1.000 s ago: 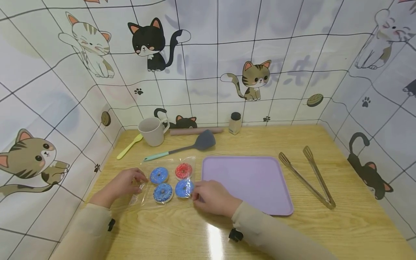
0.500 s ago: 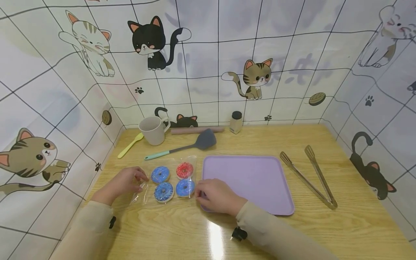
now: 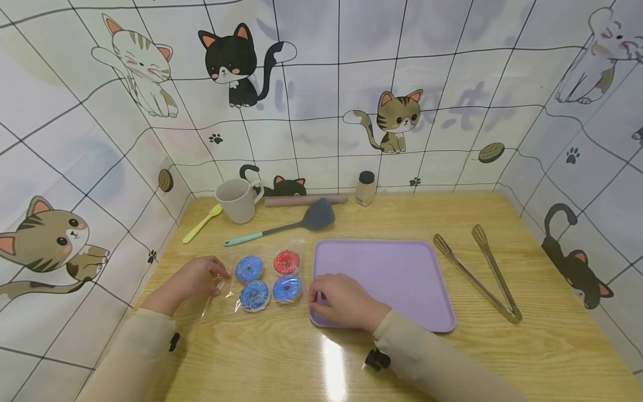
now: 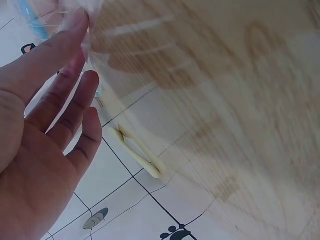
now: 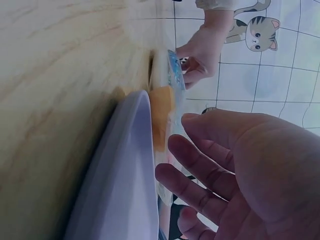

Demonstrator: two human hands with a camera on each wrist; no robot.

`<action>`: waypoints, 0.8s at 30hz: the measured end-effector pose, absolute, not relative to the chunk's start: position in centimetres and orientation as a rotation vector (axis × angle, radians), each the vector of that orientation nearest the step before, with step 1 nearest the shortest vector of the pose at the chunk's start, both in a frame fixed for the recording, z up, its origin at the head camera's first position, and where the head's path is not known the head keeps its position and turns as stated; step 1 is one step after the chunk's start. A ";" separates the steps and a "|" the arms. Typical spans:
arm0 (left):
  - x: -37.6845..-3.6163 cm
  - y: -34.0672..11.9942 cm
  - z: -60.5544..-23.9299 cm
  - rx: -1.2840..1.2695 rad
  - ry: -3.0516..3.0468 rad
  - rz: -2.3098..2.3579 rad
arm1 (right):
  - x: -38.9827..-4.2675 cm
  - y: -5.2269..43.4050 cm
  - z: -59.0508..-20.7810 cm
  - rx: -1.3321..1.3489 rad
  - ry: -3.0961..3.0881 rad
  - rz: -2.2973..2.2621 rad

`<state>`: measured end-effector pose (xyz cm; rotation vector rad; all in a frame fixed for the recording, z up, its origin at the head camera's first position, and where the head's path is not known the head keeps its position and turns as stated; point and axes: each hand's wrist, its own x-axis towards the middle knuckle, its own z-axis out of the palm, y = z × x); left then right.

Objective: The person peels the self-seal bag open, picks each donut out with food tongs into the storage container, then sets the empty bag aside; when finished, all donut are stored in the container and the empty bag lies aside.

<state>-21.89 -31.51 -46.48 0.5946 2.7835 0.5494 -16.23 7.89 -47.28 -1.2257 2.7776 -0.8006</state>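
Note:
In the head view a clear plastic bag [image 3: 268, 271] lies flat on the table, holding a red-iced doughnut [image 3: 287, 262] and three blue-iced doughnuts [image 3: 254, 296] with sprinkles. My left hand [image 3: 197, 277] pinches the bag's left edge between thumb and index finger; the left wrist view shows the other fingers spread loosely below the crinkled film [image 4: 92, 9]. My right hand [image 3: 344, 301] is just right of the bag, over the left rim of a lilac tray [image 3: 387, 273]. Its fingers are loosely bent with nothing between them in the right wrist view.
Behind the bag lie a spatula [image 3: 318, 215] and a rolling pin [image 3: 301, 200]. A mug [image 3: 237, 202] stands at back left beside a yellow spoon [image 3: 202, 223]; a black-capped jar [image 3: 365, 190] is at the back. Metal tongs [image 3: 482, 273] lie right of the tray.
My right hand has drawn away from the bag's right edge, moving a little rightward onto the tray's rim. The left hand stays at the bag's left edge.

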 end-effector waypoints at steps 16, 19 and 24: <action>-21.7 -31.5 -46.3 0.614 2.789 0.571 | -18.2 6.6 -46.4 -1.217 2.680 -0.871; -21.8 -31.6 -46.3 0.622 2.780 0.576 | -18.5 6.2 -46.5 -1.232 2.672 -0.874; -21.9 -31.6 -46.3 0.641 2.767 0.582 | -18.9 6.1 -46.7 -1.209 2.679 -0.879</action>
